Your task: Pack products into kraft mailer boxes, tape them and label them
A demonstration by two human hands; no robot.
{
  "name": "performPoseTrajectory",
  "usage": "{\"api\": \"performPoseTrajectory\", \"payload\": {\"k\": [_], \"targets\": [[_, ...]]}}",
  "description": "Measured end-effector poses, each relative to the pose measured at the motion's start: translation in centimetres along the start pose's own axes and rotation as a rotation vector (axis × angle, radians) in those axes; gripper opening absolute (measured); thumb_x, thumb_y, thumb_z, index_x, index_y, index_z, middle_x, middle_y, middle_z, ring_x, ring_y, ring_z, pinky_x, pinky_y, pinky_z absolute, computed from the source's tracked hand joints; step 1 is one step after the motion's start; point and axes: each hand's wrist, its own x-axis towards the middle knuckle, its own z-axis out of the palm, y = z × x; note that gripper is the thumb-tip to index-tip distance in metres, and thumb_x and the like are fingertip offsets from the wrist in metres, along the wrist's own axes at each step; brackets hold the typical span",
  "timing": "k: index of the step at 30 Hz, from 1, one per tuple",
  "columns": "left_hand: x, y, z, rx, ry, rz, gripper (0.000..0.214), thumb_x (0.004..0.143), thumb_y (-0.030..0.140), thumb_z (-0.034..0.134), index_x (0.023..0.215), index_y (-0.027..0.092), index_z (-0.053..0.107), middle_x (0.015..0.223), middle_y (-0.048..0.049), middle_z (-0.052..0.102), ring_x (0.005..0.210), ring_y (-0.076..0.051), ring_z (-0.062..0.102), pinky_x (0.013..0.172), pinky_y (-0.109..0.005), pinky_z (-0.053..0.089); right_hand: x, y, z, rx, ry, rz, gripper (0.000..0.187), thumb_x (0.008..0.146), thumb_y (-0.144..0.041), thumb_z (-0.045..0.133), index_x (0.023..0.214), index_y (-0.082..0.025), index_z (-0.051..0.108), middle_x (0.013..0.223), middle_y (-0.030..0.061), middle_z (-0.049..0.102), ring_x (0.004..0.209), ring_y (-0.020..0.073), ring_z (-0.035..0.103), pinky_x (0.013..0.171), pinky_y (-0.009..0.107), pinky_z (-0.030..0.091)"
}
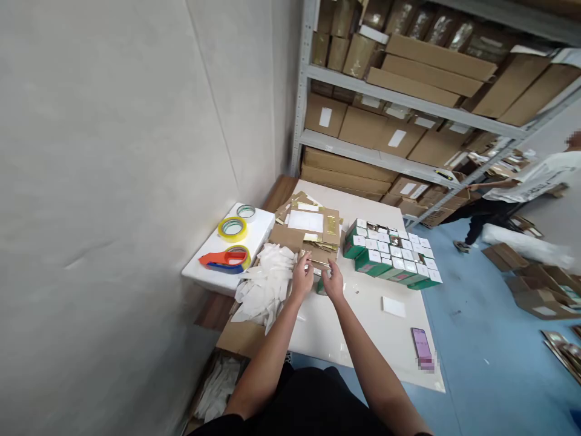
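My left hand (pixel 302 276) and my right hand (pixel 334 281) meet over the white table (pixel 363 339), both on a small gold and green box (pixel 319 270) held between them. Just beyond lies a pile of flat gold and brown cartons (pixel 313 227). A heap of white paper slips (pixel 267 284) lies to the left of my left hand. A block of several green and white boxes (pixel 390 254) stands in rows to the right of my right hand.
Two tape rolls (pixel 233 229) and a red and blue tape dispenser (pixel 226 260) sit on a white side stand. A white card (pixel 393 306) and a phone (pixel 422 345) lie on the table. Shelves of cardboard boxes (pixel 408 91) stand behind. A person (pixel 521 188) bends at the far right.
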Motion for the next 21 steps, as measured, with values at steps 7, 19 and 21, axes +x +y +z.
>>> {"api": "performPoseTrajectory", "payload": {"k": [7,19,21], "targets": [[-1.0,1.9,-10.9,-0.055,0.338,0.038,0.044,0.103,0.038,0.045,0.142,0.023,0.060,0.142,-0.0118,0.064,0.127,-0.026,0.063,0.108,-0.041,0.049,1.5,-9.8,7.2,0.067,-0.249,-0.248,0.055,0.088,-0.034,0.058,0.142,-0.019,0.060,0.143,0.0132,0.064,0.133,0.0318,0.056,0.115,0.048,0.042],[-9.1,1.2,-23.6,-0.003,0.920,-0.021,0.039,0.100,0.042,0.045,0.123,0.019,0.068,0.121,-0.0135,0.073,0.102,-0.023,0.071,0.091,-0.038,0.056,-0.4,-22.5,22.1,-0.119,-0.775,-0.554,0.028,0.071,-0.043,0.086,0.070,-0.022,0.068,0.092,0.0108,0.075,0.106,0.0302,0.064,0.097,0.035,0.046],[-9.8,1.3,-24.3,0.004,0.968,-0.032,0.037,0.099,0.042,0.046,0.120,0.020,0.069,0.119,-0.0126,0.074,0.100,-0.023,0.072,0.088,-0.036,0.057,-0.7,-22.7,22.7,-0.090,-0.756,-0.513,0.029,0.069,-0.039,0.087,0.066,-0.023,0.063,0.085,0.0108,0.074,0.104,0.0306,0.064,0.098,0.036,0.045]]}}
